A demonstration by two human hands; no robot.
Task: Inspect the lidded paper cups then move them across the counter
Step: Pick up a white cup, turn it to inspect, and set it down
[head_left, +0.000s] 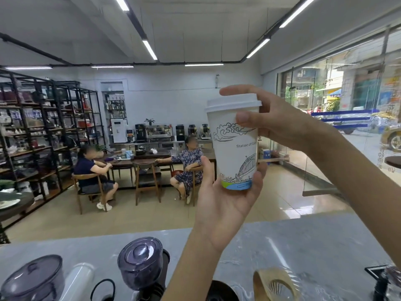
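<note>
White lidded paper cup with line-drawn bridge upright, clear of grey marble desk. Left grip cradling base; right grip pinching lid rim. Probably light, thin-walled, crushable: support below, squeeze gently.

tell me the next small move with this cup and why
Probably lower the paper cup toward the grey counter. It is lifted upright, lid seated, left hand under its base, right hand at the rim. The inspection looks underway, and the counter below looks bare.
</note>
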